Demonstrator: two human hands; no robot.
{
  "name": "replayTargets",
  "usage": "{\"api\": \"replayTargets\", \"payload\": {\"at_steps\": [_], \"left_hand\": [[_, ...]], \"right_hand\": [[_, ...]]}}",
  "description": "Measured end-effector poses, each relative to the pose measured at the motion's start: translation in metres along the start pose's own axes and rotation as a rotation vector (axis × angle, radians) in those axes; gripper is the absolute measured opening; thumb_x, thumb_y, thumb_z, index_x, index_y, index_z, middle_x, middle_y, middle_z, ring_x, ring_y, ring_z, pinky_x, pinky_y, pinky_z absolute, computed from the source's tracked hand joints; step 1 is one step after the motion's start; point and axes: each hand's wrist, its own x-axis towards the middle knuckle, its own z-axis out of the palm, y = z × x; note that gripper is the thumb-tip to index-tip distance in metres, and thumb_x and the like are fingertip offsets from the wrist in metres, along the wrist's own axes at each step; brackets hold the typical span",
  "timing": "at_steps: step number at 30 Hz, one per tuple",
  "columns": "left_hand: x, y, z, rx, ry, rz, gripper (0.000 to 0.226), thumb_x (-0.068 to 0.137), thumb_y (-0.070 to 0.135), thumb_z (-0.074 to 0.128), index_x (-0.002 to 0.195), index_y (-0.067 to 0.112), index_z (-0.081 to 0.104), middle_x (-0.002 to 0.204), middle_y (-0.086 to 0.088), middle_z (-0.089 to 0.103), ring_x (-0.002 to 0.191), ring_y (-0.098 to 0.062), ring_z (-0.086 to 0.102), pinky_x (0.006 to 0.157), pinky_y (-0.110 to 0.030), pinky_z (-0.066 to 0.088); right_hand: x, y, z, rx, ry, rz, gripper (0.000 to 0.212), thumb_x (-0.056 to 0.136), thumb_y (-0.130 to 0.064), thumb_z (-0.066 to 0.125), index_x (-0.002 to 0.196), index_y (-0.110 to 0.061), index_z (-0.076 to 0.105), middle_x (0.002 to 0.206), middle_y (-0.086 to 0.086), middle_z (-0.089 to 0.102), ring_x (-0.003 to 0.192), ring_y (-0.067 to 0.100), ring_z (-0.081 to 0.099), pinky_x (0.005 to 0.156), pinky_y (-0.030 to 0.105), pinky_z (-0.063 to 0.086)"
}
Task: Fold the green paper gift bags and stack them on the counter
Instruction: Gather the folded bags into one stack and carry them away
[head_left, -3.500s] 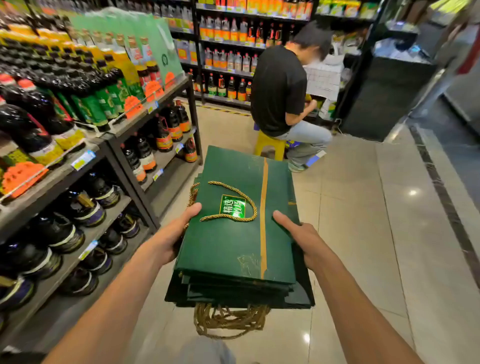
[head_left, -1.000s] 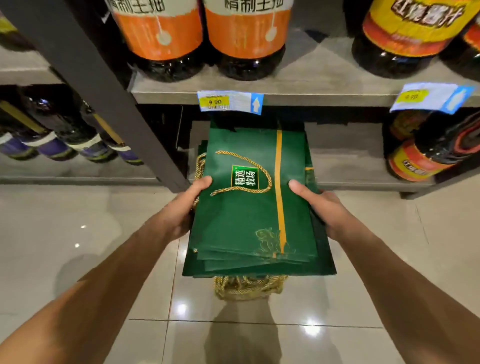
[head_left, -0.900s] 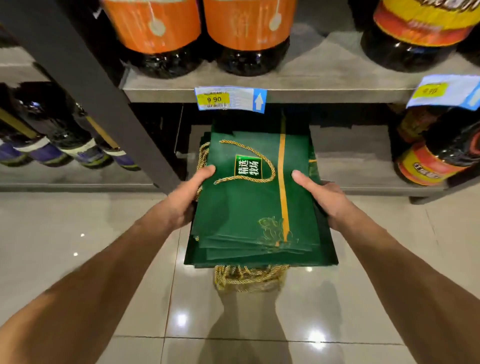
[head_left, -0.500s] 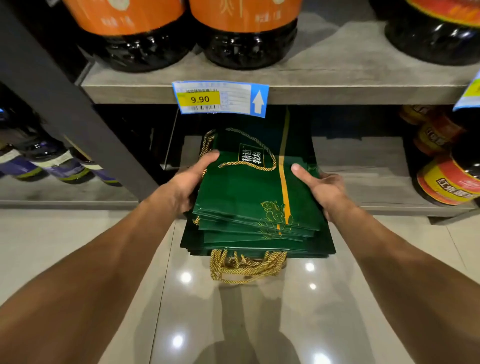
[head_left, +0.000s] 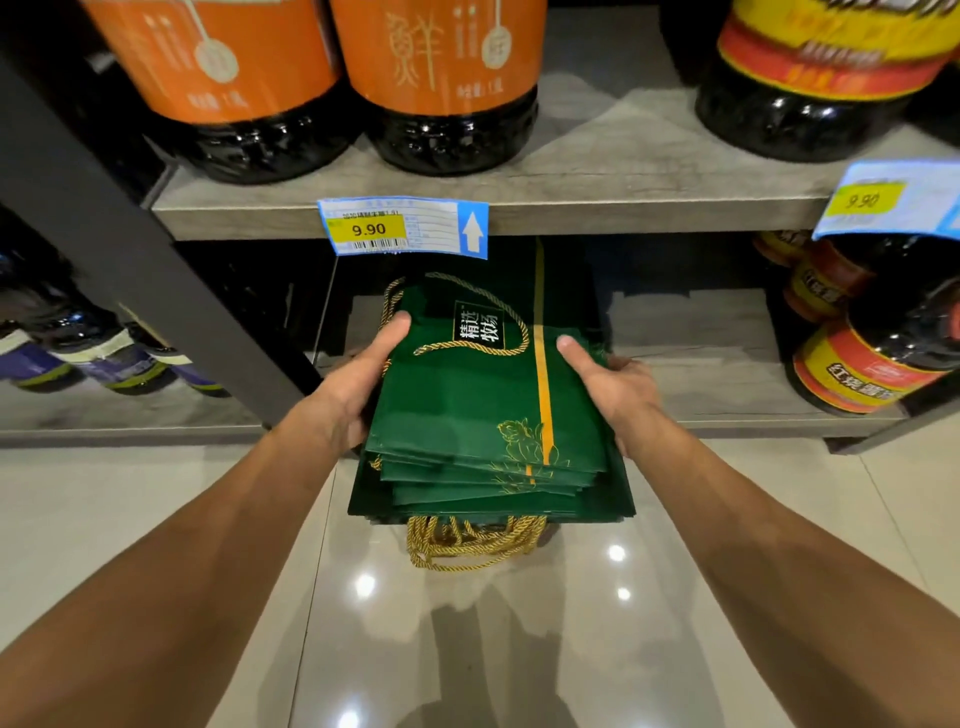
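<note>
The stack of green paper gift bags (head_left: 467, 410) is folded flat. The paper is matte, with a vertical gold stripe, a gold line drawing near the bottom edge and a small dark label with white characters. Twisted gold cord handles (head_left: 470, 545) hang in a bundle from the near end, and one cord loop lies on the top bag.

The left grip (head_left: 358, 384) holds the left edge, thumb flat on top and the fingers curled under. The right grip (head_left: 615, 387) holds the right edge in the same way. The far end of the stack reaches into the opening above the lower shelf (head_left: 727, 364), and the near end is over the glossy floor tiles (head_left: 467, 649). I cannot tell if the stack touches this shelf.

The upper shelf board (head_left: 597, 171), grey with a wood grain, carries round dark bottles with orange labels (head_left: 441, 57) and a price tag (head_left: 402, 226) reading 9.90.

Some seconds ago the stack was carried in the open aisle; half a second ago it was already at this opening, and both grips are unchanged.
</note>
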Motion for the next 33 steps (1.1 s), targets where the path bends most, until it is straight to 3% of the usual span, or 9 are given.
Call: {"api": "replayTargets", "payload": {"at_steps": [2,5,10,14,16,18,21,23,33], "left_hand": [[-0.005,0.004,0.003,-0.027,0.012,0.009,0.09,0.056,0.07,0.085,0.13,0.023,0.064,0.115,-0.012,0.075,0.101,-0.034,0.074,0.083,-0.054,0.059],[-0.015,0.009,0.001,-0.039,0.013,0.067,0.108,0.043,0.071,0.091,0.136,0.024,0.06,0.12,-0.01,0.074,0.105,-0.032,0.073,0.091,-0.055,0.057],[-0.038,-0.01,-0.014,0.061,-0.081,0.058,0.103,0.067,0.062,0.084,0.152,0.026,0.04,0.128,-0.003,0.071,0.109,-0.019,0.072,0.078,-0.034,0.063],[-0.039,-0.04,-0.026,0.086,-0.104,-0.057,0.129,0.052,0.063,0.092,0.158,0.036,0.023,0.132,-0.004,0.068,0.105,-0.02,0.074,0.077,-0.038,0.063],[-0.041,-0.049,-0.029,0.066,-0.113,-0.078,0.13,0.051,0.067,0.092,0.158,0.036,0.024,0.133,-0.002,0.068,0.109,-0.02,0.072,0.081,-0.041,0.063],[-0.044,-0.054,-0.028,0.069,-0.121,-0.064,0.114,0.057,0.07,0.086,0.153,0.034,0.035,0.126,0.0,0.072,0.105,-0.019,0.073,0.071,-0.036,0.063],[-0.046,-0.059,-0.025,0.102,-0.085,-0.045,0.086,0.068,0.067,0.072,0.144,0.039,0.044,0.113,0.004,0.077,0.096,-0.017,0.076,0.062,-0.033,0.061],[-0.047,-0.06,-0.022,0.153,-0.037,-0.02,0.084,0.066,0.07,0.069,0.142,0.043,0.045,0.116,0.005,0.074,0.099,-0.019,0.074,0.062,-0.034,0.06],[-0.048,-0.065,-0.02,0.181,0.026,-0.004,0.083,0.071,0.073,0.064,0.145,0.048,0.037,0.124,0.003,0.068,0.106,-0.024,0.071,0.065,-0.039,0.061]], "right_hand": [[-0.008,-0.001,-0.002,0.023,-0.027,-0.032,0.097,0.036,-0.088,0.078,0.109,-0.024,0.068,0.111,0.0,0.074,0.103,0.026,0.07,0.098,0.044,0.056],[-0.023,-0.007,-0.007,0.021,-0.07,-0.065,0.11,0.053,-0.081,0.079,0.141,-0.022,0.052,0.135,0.001,0.062,0.119,0.025,0.062,0.107,0.043,0.049],[-0.054,0.009,-0.034,-0.047,-0.174,-0.064,0.107,0.073,-0.066,0.075,0.156,-0.018,0.028,0.151,0.002,0.046,0.127,0.021,0.051,0.108,0.037,0.035],[-0.081,0.032,-0.038,-0.017,-0.318,0.056,0.094,0.072,-0.064,0.073,0.148,-0.023,0.035,0.123,-0.009,0.063,0.098,0.009,0.062,0.087,0.03,0.044],[-0.085,0.042,-0.035,-0.036,-0.334,0.093,0.095,0.066,-0.071,0.073,0.143,-0.03,0.037,0.118,-0.011,0.063,0.105,0.015,0.062,0.096,0.041,0.045],[-0.082,0.048,-0.032,-0.022,-0.301,0.109,0.107,0.055,-0.077,0.074,0.143,-0.03,0.035,0.124,-0.007,0.063,0.11,0.019,0.061,0.105,0.052,0.042],[-0.081,0.051,-0.028,0.057,-0.287,0.106,0.095,0.061,-0.067,0.079,0.136,-0.025,0.038,0.118,-0.004,0.064,0.101,0.015,0.063,0.09,0.039,0.047],[-0.078,0.054,-0.025,0.109,-0.251,0.082,0.094,0.061,-0.062,0.086,0.133,-0.018,0.044,0.115,-0.002,0.069,0.095,0.014,0.069,0.078,0.03,0.052],[-0.068,0.067,-0.019,0.164,-0.131,0.01,0.107,0.042,-0.063,0.088,0.13,-0.017,0.049,0.115,0.004,0.072,0.098,0.021,0.073,0.081,0.032,0.058]]}}
